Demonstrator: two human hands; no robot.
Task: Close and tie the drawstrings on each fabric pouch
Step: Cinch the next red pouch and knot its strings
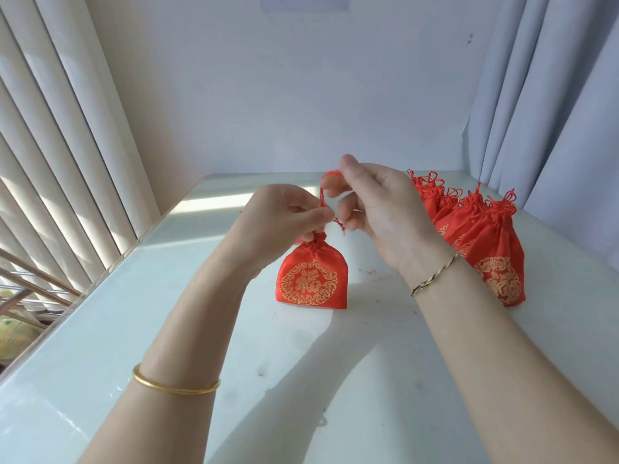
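A small red fabric pouch (311, 279) with a gold round emblem hangs just above or touches the white table, its neck gathered tight. My left hand (278, 219) pinches the red drawstring (323, 199) right above the cinched neck. My right hand (378, 202) is a little higher and to the right, its fingers holding a loop of the same drawstring, with a short end dangling below them.
A pile of several red pouches (482, 236) with knotted strings lies at the right, near the curtain (552, 112). The white table (301, 380) ends at a window sill with blinds (57, 145) on the left. Small red thread crumbs (375, 276) lie on the table.
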